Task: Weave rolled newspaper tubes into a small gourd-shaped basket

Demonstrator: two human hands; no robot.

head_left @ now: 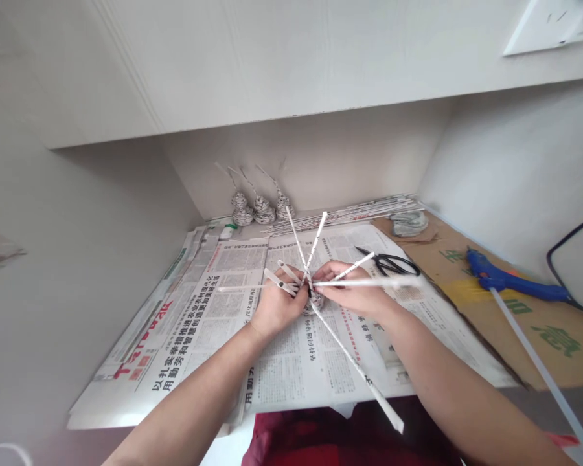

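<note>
A small woven piece (315,303) of rolled printed paper is held low between both hands, above newspaper (199,310) that is spread beneath them. It is gripped from its left by the left hand (280,304), whose thumb and fingers are drawn nearly closed at the crossing of the paper strips (352,356). On the other side it is held by the right hand (347,291), with fingers bent inward and tips brought close to the same crossing; the exact finger contact is partly hidden. The strips are splayed outward in several directions, the longest being pointed toward the person.

Scissors (396,264) are laid just beyond the right hand. Farther right, a blue glue gun (510,278) is rested on printed cardboard (554,330). At the back, three gourd-shaped woven pieces (263,212) are stood side by side, beside thin paper rods (350,213) laid in a bundle. A grey folded bundle (410,224) is placed near the rods' right end.
</note>
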